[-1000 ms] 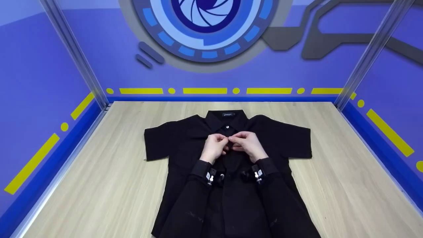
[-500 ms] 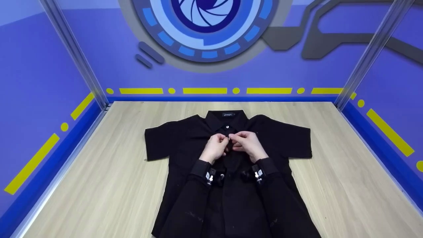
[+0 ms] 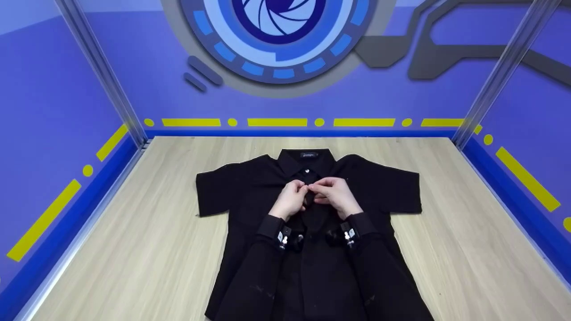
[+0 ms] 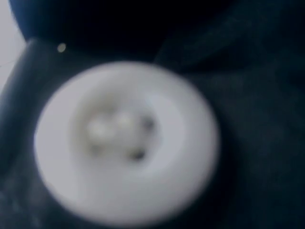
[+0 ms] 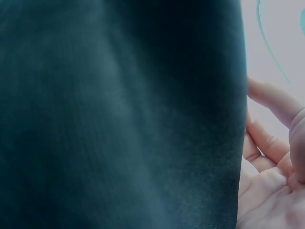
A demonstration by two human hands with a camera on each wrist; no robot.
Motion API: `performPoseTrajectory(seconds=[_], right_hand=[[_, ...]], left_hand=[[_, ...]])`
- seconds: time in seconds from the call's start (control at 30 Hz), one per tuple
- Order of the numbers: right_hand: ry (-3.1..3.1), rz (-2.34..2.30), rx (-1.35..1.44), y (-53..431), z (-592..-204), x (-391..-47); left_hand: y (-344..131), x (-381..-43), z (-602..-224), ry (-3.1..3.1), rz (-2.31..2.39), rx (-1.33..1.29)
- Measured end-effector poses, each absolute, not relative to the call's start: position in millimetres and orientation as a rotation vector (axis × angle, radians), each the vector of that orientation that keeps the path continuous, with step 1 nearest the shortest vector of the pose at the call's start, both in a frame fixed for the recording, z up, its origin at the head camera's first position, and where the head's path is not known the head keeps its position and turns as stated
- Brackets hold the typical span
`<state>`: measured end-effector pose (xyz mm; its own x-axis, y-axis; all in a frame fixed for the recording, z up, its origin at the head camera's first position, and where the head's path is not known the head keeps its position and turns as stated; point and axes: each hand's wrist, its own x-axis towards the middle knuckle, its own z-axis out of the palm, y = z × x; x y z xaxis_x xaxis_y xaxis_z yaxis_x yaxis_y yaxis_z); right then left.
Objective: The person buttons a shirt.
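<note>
A black short-sleeved shirt (image 3: 250, 187) lies spread face up, its collar at the far side. One white button (image 3: 307, 171) shows at the collar. Just below it, my left hand (image 3: 290, 199) pinches the front placket between thumb and fingertips. My right hand (image 3: 337, 195) meets it from the other side, thumb and forefinger pinching the shirt front edge. The fingertips nearly touch and hide the bit of cloth between them. In the left wrist view a white button (image 4: 190, 138) looms blurred, close to the lens. Dark cloth (image 5: 119, 119) covers most of the right wrist view, beside the right hand (image 5: 271, 181).
The shirt lies on a pale wooden table (image 3: 156, 249). Blue-purple panels (image 3: 285, 107) with yellow markings stand at the back and both sides, joined by metal posts (image 3: 102, 71). Dark-sleeved forearms carry small wrist cameras (image 3: 284, 238) over the shirt front.
The fingertips have shifted slightly at the placket; a small white button showed between them half a second ago and is now hidden. The shirt stays in place.
</note>
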<state>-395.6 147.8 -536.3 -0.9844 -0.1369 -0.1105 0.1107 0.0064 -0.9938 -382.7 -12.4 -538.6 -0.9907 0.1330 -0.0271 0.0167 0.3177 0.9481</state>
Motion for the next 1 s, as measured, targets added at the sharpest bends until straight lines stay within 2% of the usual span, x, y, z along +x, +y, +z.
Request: performPoseTrajectory(seconds=[0.7,1.0], right_hand=[[2.077,-2.136,-0.027,147.5,-539.2,-397.5],[2.072,-2.079,-0.07,147.0,-536.5,-396.3]], left_hand=[[-10.9,-384.1,-539.4,2.375,1.898,0.122],[-12.4,-385.9,-537.2,2.176,2.143,-0.025]])
